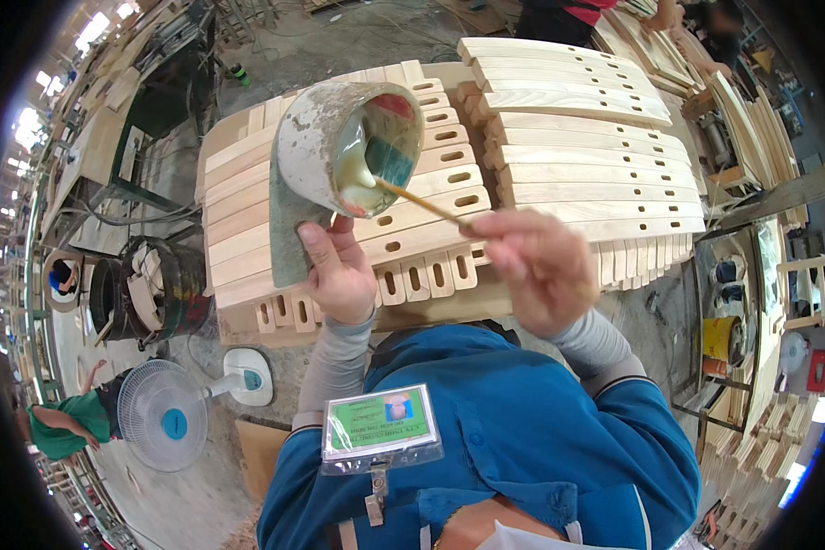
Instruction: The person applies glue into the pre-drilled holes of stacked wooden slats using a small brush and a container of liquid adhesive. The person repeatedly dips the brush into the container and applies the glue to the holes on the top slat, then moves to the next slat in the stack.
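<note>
My left hand [341,270] is closed at the lower edge of a tilted pot, its thumb against a grey-green strip [291,240] that hangs below the pot. The pot [313,147] is whitish and stained, with its mouth facing right. Inside shows a pale, glossy liquid [350,160], along with red and green patches on the wall. Between the fingers of my right hand [543,266], slightly blurred, is a thin wooden stick [422,203]. Its far tip, coated in the pale liquid, reaches into the pot's mouth. Beneath both hands lie slotted wooden slats [238,188] in rows.
A second stack of slats [596,170] stands at the right. To the left are a dark drum [170,284] of wood scraps and a standing fan [165,417]. A person in green [69,426] is beyond the fan; another person's red sleeve [582,11] shows at the far side.
</note>
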A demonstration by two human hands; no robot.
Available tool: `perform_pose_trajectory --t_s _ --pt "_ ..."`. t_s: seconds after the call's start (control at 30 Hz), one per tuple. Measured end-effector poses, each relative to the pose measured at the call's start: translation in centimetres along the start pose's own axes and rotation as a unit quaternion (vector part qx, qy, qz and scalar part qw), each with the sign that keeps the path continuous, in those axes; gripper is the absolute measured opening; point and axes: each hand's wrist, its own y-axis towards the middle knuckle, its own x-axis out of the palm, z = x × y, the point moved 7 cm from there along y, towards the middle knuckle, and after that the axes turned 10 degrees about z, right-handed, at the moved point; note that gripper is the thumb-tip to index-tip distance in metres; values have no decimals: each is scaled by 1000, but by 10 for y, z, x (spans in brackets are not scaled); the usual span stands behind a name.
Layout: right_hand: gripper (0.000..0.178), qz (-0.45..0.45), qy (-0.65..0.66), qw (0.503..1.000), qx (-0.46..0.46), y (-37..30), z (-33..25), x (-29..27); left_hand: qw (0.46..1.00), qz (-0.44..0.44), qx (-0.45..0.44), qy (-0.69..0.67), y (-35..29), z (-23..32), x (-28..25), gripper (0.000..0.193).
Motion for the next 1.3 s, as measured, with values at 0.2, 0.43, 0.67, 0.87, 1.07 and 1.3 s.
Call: perform_pose_trajectory --t_s 0.2,0.43,0.67,0.87,1.07,1.3 --pt "30 -21 48 995 -89 -12 -24 -7 999 28 4 -35 14 6 0 37" --pt "30 22 105 994 -32 -11 -8 -5 996 -45 -5 -78 9 14 12 38" --pt "19 31 132 991 -14 -13 -2 5 999 -27 16 -28 10 4 8 37" --pt "10 97 109 987 60 10 27 -10 989 58 44 127 27 -7 -20 34" --pt "18 63 -122 954 267 46 140 -64 976 170 -108 80 49 -43 -92 35" --pt "17 -7 -215 937 276 46 173 -56 976 162 -96 107 47 -46 -96 34"
